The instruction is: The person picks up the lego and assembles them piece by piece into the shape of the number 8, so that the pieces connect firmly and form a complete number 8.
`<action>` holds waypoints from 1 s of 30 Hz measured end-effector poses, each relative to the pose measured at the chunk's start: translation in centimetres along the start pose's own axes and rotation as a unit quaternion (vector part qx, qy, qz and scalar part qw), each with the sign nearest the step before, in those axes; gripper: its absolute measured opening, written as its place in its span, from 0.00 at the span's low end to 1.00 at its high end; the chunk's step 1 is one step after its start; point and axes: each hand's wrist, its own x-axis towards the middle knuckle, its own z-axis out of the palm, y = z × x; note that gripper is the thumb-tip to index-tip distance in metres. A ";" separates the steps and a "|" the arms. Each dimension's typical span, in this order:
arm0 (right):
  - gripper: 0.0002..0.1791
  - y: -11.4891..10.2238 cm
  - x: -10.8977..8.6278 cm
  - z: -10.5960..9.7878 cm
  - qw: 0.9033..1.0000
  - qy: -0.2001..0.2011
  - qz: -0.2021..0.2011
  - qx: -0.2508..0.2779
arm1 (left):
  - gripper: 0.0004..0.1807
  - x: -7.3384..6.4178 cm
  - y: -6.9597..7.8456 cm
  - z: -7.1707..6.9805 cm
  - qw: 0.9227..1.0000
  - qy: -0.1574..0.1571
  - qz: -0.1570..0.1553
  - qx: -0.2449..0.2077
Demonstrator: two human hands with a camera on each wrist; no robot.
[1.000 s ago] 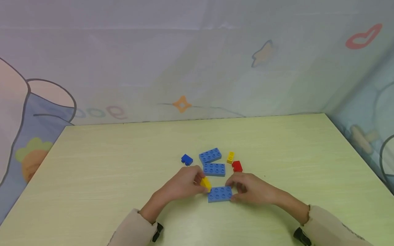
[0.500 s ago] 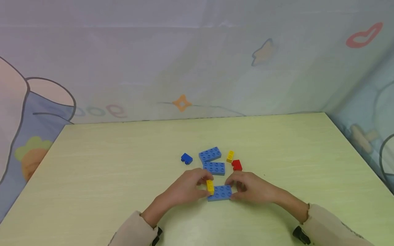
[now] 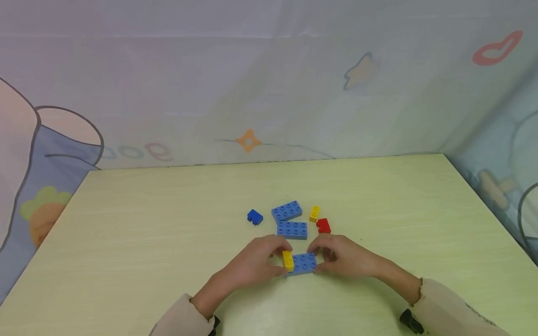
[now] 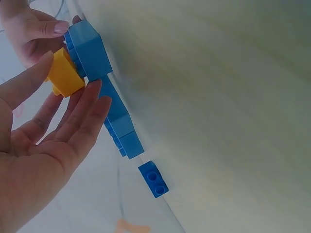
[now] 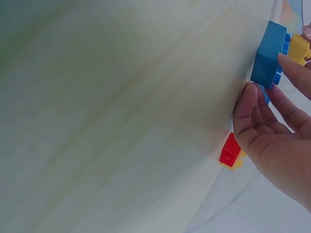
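My left hand (image 3: 258,257) pinches a small yellow brick (image 3: 287,261) between thumb and fingers. That brick sits across the left end of a blue eight-stud brick (image 3: 304,263) lying on the table. In the left wrist view the yellow brick (image 4: 67,73) is against the studded side of the blue brick (image 4: 91,51). At the other end, my right hand (image 3: 346,255) grips the blue brick's right end. The right wrist view shows its thumb and a finger on the blue brick (image 5: 269,53).
Just beyond the hands lie two more blue eight-stud bricks (image 3: 292,230), the farther one angled. A small dark blue brick (image 3: 254,216) is to their left. To the right are a small yellow brick (image 3: 314,213) and a red brick (image 3: 323,226). A printed cloth (image 3: 269,93) hangs behind the table.
My left hand has brought the yellow brick right and turned it, from beside the blue brick's left end onto its studs, then slightly lower. The right hand has stayed in place.
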 end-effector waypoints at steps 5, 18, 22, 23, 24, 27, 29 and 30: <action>0.16 0.0 0.0 0.0 1.000 0.000 0.002 -0.001 | 0.17 -0.1 0.1 0.1 1.000 0.006 0.003 -0.011; 0.15 0.0 0.0 0.0 1.000 0.002 -0.002 0.002 | 0.15 -0.3 0.1 0.1 1.000 0.010 0.003 0.000; 0.15 0.0 -0.1 0.1 1.000 0.000 0.003 0.005 | 0.14 -0.3 0.0 0.2 1.000 0.017 0.007 -0.001; 0.15 0.0 -0.1 0.1 1.000 0.000 0.003 0.006 | 0.14 -0.3 -0.1 0.2 1.000 0.020 0.008 -0.003; 0.15 0.0 -0.1 0.1 1.000 0.000 0.003 0.006 | 0.14 -0.3 -0.1 0.2 1.000 0.023 0.009 -0.006; 0.16 0.1 -0.1 0.1 1.000 0.001 0.002 0.003 | 0.14 -0.3 -0.3 0.3 0.999 0.031 0.012 -0.011; 0.16 0.1 -0.1 0.1 1.000 0.002 0.001 0.002 | 0.14 -0.3 -0.5 0.4 0.999 0.034 0.013 -0.014; 0.16 0.1 -0.1 0.1 1.000 0.002 0.000 0.001 | 0.14 -0.3 -0.5 0.4 0.999 0.036 0.013 -0.013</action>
